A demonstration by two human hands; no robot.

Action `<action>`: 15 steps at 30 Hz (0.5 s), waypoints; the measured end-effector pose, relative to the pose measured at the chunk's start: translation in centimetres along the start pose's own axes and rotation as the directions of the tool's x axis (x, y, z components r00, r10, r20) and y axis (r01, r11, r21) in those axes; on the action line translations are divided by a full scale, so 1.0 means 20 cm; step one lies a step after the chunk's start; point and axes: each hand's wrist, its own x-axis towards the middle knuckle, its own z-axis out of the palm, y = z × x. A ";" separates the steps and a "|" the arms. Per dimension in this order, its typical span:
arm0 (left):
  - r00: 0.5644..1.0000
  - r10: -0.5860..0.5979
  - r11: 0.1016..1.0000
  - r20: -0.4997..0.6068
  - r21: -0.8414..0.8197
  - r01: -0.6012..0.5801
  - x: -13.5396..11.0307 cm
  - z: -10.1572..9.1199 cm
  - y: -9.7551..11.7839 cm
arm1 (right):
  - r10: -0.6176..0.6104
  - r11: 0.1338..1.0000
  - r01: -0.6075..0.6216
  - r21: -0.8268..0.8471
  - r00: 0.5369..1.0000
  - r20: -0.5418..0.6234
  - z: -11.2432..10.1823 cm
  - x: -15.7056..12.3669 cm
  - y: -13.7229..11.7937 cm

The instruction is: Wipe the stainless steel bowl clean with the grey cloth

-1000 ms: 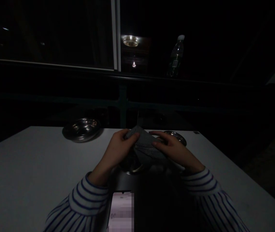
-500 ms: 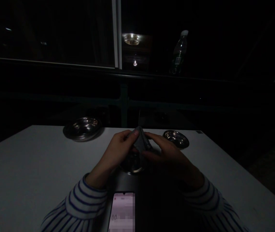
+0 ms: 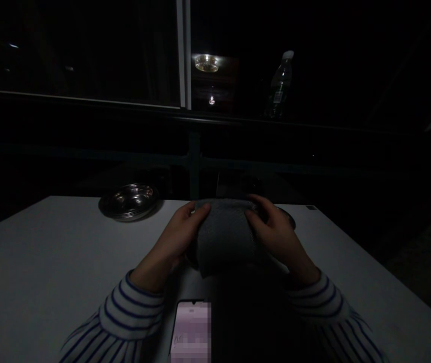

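Observation:
A grey cloth (image 3: 225, 237) hangs spread between my two hands above the table. My left hand (image 3: 179, 232) pinches its upper left corner, thumb on the near face. At the upper right corner my right hand (image 3: 274, 227) grips it the same way, with the thumb in front and the fingers behind. Behind the cloth sits a dark metal bowl (image 3: 192, 257), mostly hidden, with only part of its left side showing. Another metal bowl (image 3: 288, 217) is largely covered by my right hand.
Stacked metal bowls (image 3: 130, 201) stand at the back left of the white table (image 3: 67, 262). A phone (image 3: 191, 330) with a lit screen lies near the front edge. Beyond the table, a plastic bottle (image 3: 280, 85) stands on a dark ledge by the window frame (image 3: 184, 55).
The cloth was bunched to a peak between my hands; now it is spread out wide. My right hand has shifted right and taken hold of its corner. The bowl below is now mostly covered.

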 end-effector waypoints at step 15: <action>0.978 -0.208 0.867 0.002 -0.462 0.186 0.00 0.01 0.01 | -0.453 0.855 0.508 -0.107 0.831 0.323 0.08 -0.10 -0.12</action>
